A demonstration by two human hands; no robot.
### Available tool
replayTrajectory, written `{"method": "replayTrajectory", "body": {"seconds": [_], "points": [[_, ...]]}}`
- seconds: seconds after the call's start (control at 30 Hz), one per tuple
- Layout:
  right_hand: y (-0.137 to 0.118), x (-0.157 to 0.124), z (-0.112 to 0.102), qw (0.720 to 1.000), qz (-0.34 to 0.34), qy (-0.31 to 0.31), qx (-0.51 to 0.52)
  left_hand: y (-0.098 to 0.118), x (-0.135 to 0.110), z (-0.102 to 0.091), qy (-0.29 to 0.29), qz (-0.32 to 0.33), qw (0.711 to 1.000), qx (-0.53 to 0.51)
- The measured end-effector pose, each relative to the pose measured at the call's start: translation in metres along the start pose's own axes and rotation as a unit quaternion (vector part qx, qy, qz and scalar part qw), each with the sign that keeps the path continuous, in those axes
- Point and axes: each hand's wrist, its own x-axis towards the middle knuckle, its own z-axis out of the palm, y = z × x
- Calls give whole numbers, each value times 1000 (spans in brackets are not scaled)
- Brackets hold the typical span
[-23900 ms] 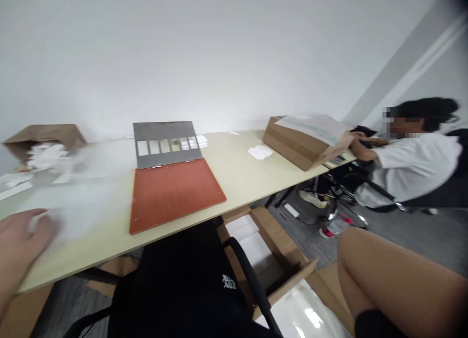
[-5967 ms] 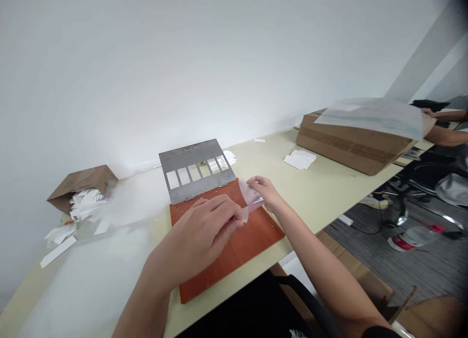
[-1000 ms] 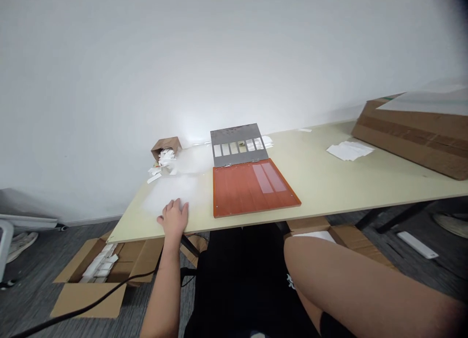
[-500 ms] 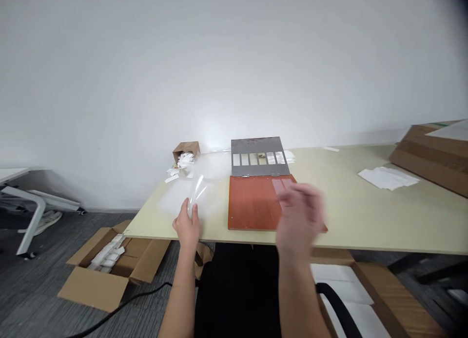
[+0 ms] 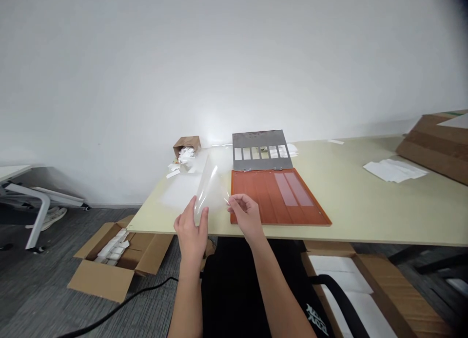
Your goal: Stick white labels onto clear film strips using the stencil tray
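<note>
My left hand (image 5: 191,229) pinches the near end of a clear plastic strip (image 5: 207,187), which stands up off the table's front edge. My right hand (image 5: 244,215) sits just right of it, fingers pinched at the strip's other edge. Beside my right hand lies an orange-red board (image 5: 270,201) with two clear strips (image 5: 292,188) laid on its right part. A grey metal plate with several slots (image 5: 261,149) is hinged up at the board's far edge. A stack of clear film (image 5: 181,194) lies on the table left of the board.
A tipped brown paper bag with white scraps (image 5: 185,149) sits at the back left of the beige table (image 5: 365,211). White papers (image 5: 394,170) and a cardboard box (image 5: 438,145) are to the right. Open cartons stand on the floor at left (image 5: 113,260) and right (image 5: 369,289).
My left hand has lifted a clear strip off the film stack. My right hand has come across from over the board and taken the strip's other edge.
</note>
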Motion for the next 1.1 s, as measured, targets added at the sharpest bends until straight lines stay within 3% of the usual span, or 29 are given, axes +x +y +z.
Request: {"method": "replayTrajectory", "body": {"seconds": [0.17,0.4,0.87,1.0,1.1], "points": [[12,-4,3,1000,20,8,21,13,-9,7,62,-15,988,139],[31,-11,3,998,42,22,33,7,-25,26,-98,121,988,14],[9,-20,-6,982,145,-44,112,11,-23,14,-59,130,989,-46],[11,-21,-5,986,126,-53,98,16,-21,12,-61,69,988,-124],[16,-23,-2,996,60,-52,33,23,-22,14,-97,-31,957,-271]]}}
